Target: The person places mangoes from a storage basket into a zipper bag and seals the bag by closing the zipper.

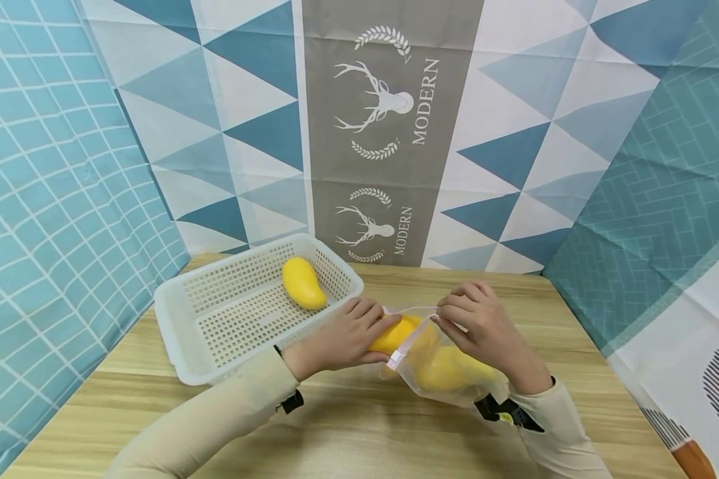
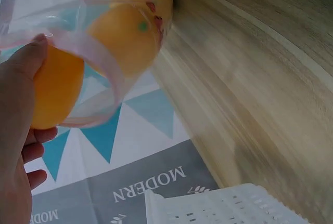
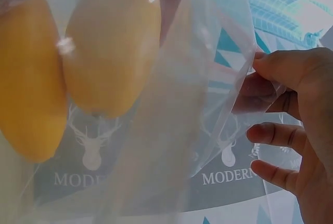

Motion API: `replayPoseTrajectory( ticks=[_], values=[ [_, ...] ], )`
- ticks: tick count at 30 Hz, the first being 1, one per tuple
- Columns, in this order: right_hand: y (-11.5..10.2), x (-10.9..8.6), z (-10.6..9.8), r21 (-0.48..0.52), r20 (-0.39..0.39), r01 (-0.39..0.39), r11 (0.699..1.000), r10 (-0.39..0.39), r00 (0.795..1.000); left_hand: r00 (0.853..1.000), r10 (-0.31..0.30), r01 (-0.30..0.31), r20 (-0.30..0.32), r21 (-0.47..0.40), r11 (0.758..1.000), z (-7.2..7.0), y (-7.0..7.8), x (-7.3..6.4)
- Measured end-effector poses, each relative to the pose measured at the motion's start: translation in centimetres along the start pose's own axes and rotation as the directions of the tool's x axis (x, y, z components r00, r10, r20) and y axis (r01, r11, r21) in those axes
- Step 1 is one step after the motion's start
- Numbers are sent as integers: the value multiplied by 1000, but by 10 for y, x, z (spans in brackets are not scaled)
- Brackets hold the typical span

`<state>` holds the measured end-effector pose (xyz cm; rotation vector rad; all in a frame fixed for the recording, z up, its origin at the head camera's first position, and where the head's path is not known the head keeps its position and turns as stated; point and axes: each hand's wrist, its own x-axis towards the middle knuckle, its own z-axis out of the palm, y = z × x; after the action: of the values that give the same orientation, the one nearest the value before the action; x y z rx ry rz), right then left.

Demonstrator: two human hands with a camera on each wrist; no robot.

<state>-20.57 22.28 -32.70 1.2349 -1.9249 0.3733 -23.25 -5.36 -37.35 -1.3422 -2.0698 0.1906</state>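
Note:
My left hand (image 1: 349,338) holds a yellow mango (image 2: 58,89) at the mouth of a clear plastic bag (image 3: 223,130). In the left wrist view the thumb lies along the pinkish bag rim, and the mango partly reaches inside the opening. Opposite, my right hand (image 1: 485,326) pinches the bag's edge between thumb and forefinger, spreading the mouth apart; its other fingers (image 3: 276,174) are held away from the plastic. Inside the bag lie mangoes (image 1: 446,368), two of them plain in the right wrist view. A white slider (image 1: 397,359) sits on the near rim.
Left of the bag, a white perforated plastic basket (image 1: 176,313) stands on the wooden table (image 1: 359,432). One mango (image 1: 303,284) lies in its right end. Patterned cloth (image 1: 389,133) hangs behind the table, with blue tiled sheeting (image 1: 54,199) at the left.

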Motion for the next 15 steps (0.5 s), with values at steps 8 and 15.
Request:
replayPoseTrajectory(
  ticks=[8, 15],
  values=[
    [-1, -1, -1, -5, 11, -15, 1000, 15, 1000, 1000, 12, -12, -22, 3, 1000, 1, 2, 1],
    [0, -1, -1, -16, -12, -15, 1000, 15, 1000, 999, 37, -37, -19, 13, 999, 2, 8, 3]
  ],
)
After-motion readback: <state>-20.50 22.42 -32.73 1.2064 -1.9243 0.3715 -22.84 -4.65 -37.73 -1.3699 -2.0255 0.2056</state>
